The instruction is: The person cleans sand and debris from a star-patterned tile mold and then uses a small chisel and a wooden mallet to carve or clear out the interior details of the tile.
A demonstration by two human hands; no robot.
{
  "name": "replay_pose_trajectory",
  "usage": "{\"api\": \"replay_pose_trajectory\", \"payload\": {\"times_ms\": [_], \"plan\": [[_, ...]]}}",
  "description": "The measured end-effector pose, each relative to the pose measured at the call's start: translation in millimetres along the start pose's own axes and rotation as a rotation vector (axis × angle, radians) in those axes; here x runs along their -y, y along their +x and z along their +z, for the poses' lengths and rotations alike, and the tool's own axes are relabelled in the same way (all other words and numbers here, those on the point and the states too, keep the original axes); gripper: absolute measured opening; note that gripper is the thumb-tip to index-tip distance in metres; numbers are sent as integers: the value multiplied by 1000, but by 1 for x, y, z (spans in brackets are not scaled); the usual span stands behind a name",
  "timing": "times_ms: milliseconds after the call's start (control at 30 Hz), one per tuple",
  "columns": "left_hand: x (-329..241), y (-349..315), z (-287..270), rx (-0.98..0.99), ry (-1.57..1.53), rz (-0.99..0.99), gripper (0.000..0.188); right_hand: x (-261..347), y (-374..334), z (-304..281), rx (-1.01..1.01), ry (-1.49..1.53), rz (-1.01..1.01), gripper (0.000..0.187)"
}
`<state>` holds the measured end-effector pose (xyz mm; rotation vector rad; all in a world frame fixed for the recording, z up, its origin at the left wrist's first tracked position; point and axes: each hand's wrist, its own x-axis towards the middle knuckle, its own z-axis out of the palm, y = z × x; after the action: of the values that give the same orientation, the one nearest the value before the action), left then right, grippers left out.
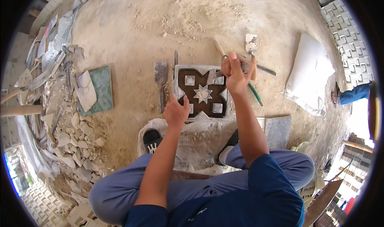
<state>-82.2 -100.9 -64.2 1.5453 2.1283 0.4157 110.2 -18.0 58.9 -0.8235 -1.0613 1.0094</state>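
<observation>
A square mold (202, 118) lies on the ground in front of me, its dark brown patterned surface set with a pale eight-pointed star (203, 94) and small square blocks. My right hand (237, 75) is closed around the handle of a small trowel (213, 76), whose blade is over the mold's upper right part. At the mold's left edge rests my left hand (176, 110), thumb and forefinger apart, with nothing seen in it. A flat metal spatula (161, 73) lies left of the mold, close to a thin rod (176, 57).
Right of the mold lie another trowel (251, 44), a dark bar (266, 70) and a green-handled tool (255, 95). A white sack (308, 75) is farther right, near another person's leg (355, 94). On the left are a green board (103, 89) and rubble (80, 141).
</observation>
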Motion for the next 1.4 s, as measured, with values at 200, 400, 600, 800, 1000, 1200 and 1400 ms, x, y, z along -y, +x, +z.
{"api": "replay_pose_trajectory", "payload": {"times_ms": [200, 400, 600, 800, 1000, 1200, 1400], "plan": [[0, 0, -2, 28, 11, -25, 71, -16, 8, 13, -105, -281, 69, 48], [4, -4, 3, -11, 3, 15, 67, -20, 11, 17, -270, -247, 71, 53], [-5, 0, -3, 49, 10, -22, 67, -15, 6, 37, -615, -326, -250, 57], [-5, -4, -9, 83, -4, -37, 67, -17, 6, 44, -607, -267, -186, 58], [7, 0, 3, 2, 3, 1, 65, -42, 10, 38, -441, -410, -104, 57], [2, 1, 5, 70, 50, -26, 70, -34, 24, 40, -452, -466, -86, 57], [-3, 3, 2, 106, 44, -33, 68, -42, 21, 30, -473, -467, -145, 57]]}}
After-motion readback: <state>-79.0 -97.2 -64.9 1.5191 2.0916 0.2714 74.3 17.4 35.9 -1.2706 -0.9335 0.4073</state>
